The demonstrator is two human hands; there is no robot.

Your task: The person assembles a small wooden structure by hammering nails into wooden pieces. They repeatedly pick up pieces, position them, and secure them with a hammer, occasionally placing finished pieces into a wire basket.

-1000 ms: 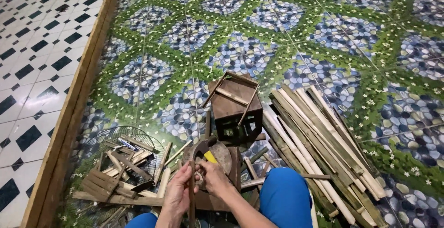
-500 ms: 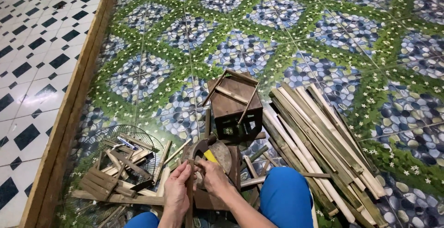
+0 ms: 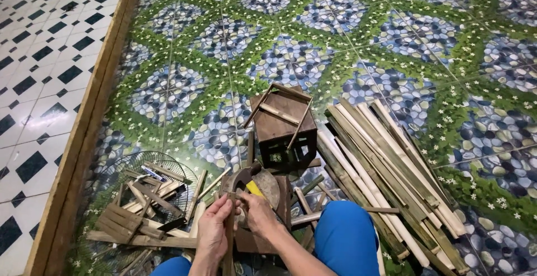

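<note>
My left hand (image 3: 214, 227) and my right hand (image 3: 254, 212) are both closed around a thin upright wooden strip (image 3: 229, 249) low in the view. They meet just in front of a round wooden block (image 3: 267, 184) with a dark curved blade and a yellow piece (image 3: 254, 188) lying on it. A small dark wooden box frame (image 3: 282, 126) stands on the floor just beyond the block. My blue trouser knee (image 3: 345, 235) is to the right of my hands.
A long bundle of bamboo slats (image 3: 386, 175) lies to the right. A wire fan guard (image 3: 146, 182) holding wood offcuts sits at the left. A wooden beam (image 3: 84, 130) divides the pebble-pattern floor from black-and-white tiles.
My hands have stayed on the strip with only a slight shift of the fingers. The view has barely moved.
</note>
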